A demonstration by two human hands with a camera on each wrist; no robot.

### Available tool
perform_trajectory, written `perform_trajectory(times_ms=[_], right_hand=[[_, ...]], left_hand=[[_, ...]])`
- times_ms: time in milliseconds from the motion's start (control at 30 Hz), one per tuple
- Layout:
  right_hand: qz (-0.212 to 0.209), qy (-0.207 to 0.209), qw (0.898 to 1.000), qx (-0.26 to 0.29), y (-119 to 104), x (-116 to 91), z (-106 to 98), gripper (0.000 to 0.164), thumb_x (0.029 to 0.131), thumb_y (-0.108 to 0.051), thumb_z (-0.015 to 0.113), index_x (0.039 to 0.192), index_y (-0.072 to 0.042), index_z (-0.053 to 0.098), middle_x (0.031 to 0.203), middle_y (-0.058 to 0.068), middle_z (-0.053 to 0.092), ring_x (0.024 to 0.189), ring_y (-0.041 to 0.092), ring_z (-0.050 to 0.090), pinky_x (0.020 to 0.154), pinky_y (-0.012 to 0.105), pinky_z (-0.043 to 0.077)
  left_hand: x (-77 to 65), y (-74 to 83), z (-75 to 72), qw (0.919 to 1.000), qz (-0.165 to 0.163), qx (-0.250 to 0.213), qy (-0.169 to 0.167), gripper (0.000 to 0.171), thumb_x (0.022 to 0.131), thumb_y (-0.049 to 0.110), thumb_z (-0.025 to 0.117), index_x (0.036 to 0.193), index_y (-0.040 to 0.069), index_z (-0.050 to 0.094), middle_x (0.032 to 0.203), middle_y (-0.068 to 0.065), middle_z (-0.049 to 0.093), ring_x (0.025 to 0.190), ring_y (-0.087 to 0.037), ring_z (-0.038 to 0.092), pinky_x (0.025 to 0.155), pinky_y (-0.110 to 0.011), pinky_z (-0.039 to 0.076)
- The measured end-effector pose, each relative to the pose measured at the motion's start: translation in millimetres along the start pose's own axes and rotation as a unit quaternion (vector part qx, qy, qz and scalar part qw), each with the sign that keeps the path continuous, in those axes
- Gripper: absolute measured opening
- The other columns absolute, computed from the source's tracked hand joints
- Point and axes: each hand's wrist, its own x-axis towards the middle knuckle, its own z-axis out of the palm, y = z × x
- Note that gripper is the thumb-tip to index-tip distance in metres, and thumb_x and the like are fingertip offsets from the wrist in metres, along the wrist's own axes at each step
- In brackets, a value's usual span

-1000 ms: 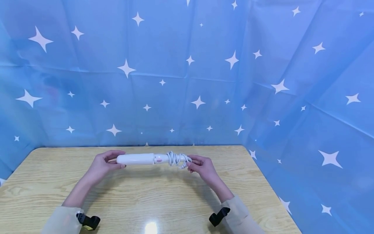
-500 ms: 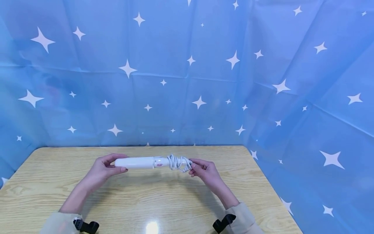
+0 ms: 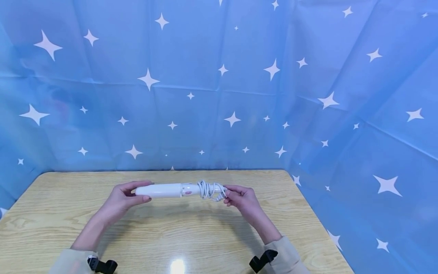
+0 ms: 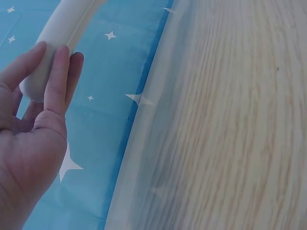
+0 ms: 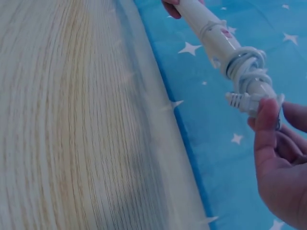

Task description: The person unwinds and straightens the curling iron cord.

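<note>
A white hair curling iron is held level above the wooden table, its thick rounded end to the left. Its white cord is wound round the thinner handle, and the plug shows beside the right thumb. My left hand grips the rounded end between thumb and fingers, which the left wrist view shows close up. At the other end my right hand pinches the handle's tip and the cord by the plug; part of that grip is hidden behind the thumb. A small pink mark sits on the handle.
Below the hands lies a light wooden table with rounded far corners. A blue cloth with white stars hangs behind it and along the right side. Black wrist cameras sit at both cuffs.
Both hands and the curling iron have come slightly lower and nearer since one second ago. In the last half second they have barely moved, and both grips stay the same.
</note>
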Motion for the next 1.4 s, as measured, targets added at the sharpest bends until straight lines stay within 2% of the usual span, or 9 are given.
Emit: perform_trajectory(times_ms=[167, 400, 567, 700, 900, 1100, 1200, 1333, 1400], right_hand=[[0.002, 0.005, 1.000, -0.003, 0.3, 2.4, 7.3, 0.035, 0.102, -0.005, 0.061, 0.131, 0.016, 0.059, 0.102, 0.016, 0.074, 0.079, 0.012, 0.069, 0.072, 0.020, 0.063], [0.009, 0.043, 0.999, 0.012, -7.9, 3.1, 14.4, 0.031, 0.098, 0.000, 0.063, 0.126, 0.013, 0.064, 0.107, 0.019, 0.074, 0.081, 0.013, 0.070, 0.072, 0.020, 0.063], [0.010, 0.072, 0.997, 0.001, -13.7, 2.4, 18.5, 0.028, 0.096, 0.004, 0.064, 0.123, 0.012, 0.066, 0.108, 0.022, 0.074, 0.077, 0.014, 0.070, 0.069, 0.021, 0.064], [-0.015, 0.088, 0.995, -0.037, -14.6, 3.2, 21.7, 0.026, 0.097, 0.004, 0.064, 0.121, 0.011, 0.068, 0.109, 0.024, 0.073, 0.075, 0.014, 0.071, 0.070, 0.023, 0.065], [-0.055, 0.085, 0.992, -0.077, -14.1, 3.2, 23.5, 0.026, 0.098, 0.005, 0.063, 0.123, 0.012, 0.067, 0.112, 0.031, 0.070, 0.077, 0.017, 0.072, 0.074, 0.029, 0.067], [-0.069, 0.093, 0.987, -0.114, -16.3, 0.7, 21.0, 0.024, 0.097, 0.004, 0.064, 0.120, 0.008, 0.071, 0.091, 0.020, 0.073, 0.082, 0.032, 0.073, 0.076, 0.040, 0.068], [-0.072, 0.101, 0.984, -0.129, -17.3, 0.9, 18.7, 0.023, 0.097, 0.004, 0.065, 0.119, 0.008, 0.072, 0.087, 0.020, 0.073, 0.080, 0.033, 0.072, 0.077, 0.047, 0.067], [-0.075, 0.113, 0.979, -0.152, -18.4, 2.3, 16.1, 0.021, 0.096, 0.002, 0.067, 0.116, 0.005, 0.074, 0.093, 0.019, 0.074, 0.077, 0.027, 0.071, 0.071, 0.045, 0.067], [-0.079, 0.118, 0.976, -0.164, -18.9, 3.3, 14.6, 0.019, 0.096, 0.001, 0.068, 0.114, 0.002, 0.076, 0.096, 0.019, 0.074, 0.080, 0.030, 0.071, 0.068, 0.040, 0.067]], left_hand=[[0.4, -0.4, 2.5, 1.0000, 0.004, -0.007, -0.001, 0.052, 0.088, 0.007, 0.082, 0.136, 0.000, 0.063, 0.125, -0.006, 0.065, 0.101, -0.022, 0.067, 0.078, -0.027, 0.064], [0.4, -0.2, 3.7, 0.9997, -0.004, -0.025, 0.003, 0.051, 0.088, 0.007, 0.081, 0.136, 0.000, 0.064, 0.126, -0.007, 0.063, 0.101, -0.022, 0.066, 0.071, -0.025, 0.062], [2.7, -0.6, 4.1, 0.9971, -0.008, -0.076, -0.002, 0.048, 0.088, 0.000, 0.079, 0.134, -0.001, 0.065, 0.127, 0.000, 0.064, 0.106, -0.023, 0.066, 0.085, -0.028, 0.065], [2.8, -2.5, 4.5, 0.9910, -0.010, -0.133, -0.007, 0.045, 0.090, -0.005, 0.075, 0.133, -0.001, 0.065, 0.130, -0.004, 0.058, 0.110, -0.025, 0.063, 0.093, -0.036, 0.063], [1.8, -8.2, 4.4, 0.9748, 0.000, -0.222, -0.020, 0.040, 0.093, -0.013, 0.067, 0.130, 0.000, 0.068, 0.131, -0.012, 0.050, 0.112, -0.027, 0.061, 0.098, -0.040, 0.060], [1.6, -10.1, 5.0, 0.9702, 0.012, -0.240, -0.027, 0.039, 0.093, -0.015, 0.065, 0.129, -0.002, 0.068, 0.130, -0.010, 0.053, 0.112, -0.027, 0.060, 0.098, -0.040, 0.060], [1.4, -10.8, 4.8, 0.9692, 0.009, -0.245, -0.028, 0.038, 0.093, -0.015, 0.064, 0.129, -0.002, 0.068, 0.131, -0.011, 0.055, 0.114, -0.027, 0.059, 0.098, -0.040, 0.060], [0.7, -12.8, 3.6, 0.9661, 0.011, -0.255, -0.037, 0.038, 0.094, -0.016, 0.062, 0.125, 0.002, 0.072, 0.130, -0.010, 0.062, 0.115, -0.025, 0.059, 0.098, -0.040, 0.060], [0.3, -13.6, 3.0, 0.9644, 0.018, -0.260, -0.043, 0.038, 0.094, -0.017, 0.061, 0.123, 0.004, 0.073, 0.129, -0.011, 0.064, 0.114, -0.025, 0.060, 0.097, -0.040, 0.060]])
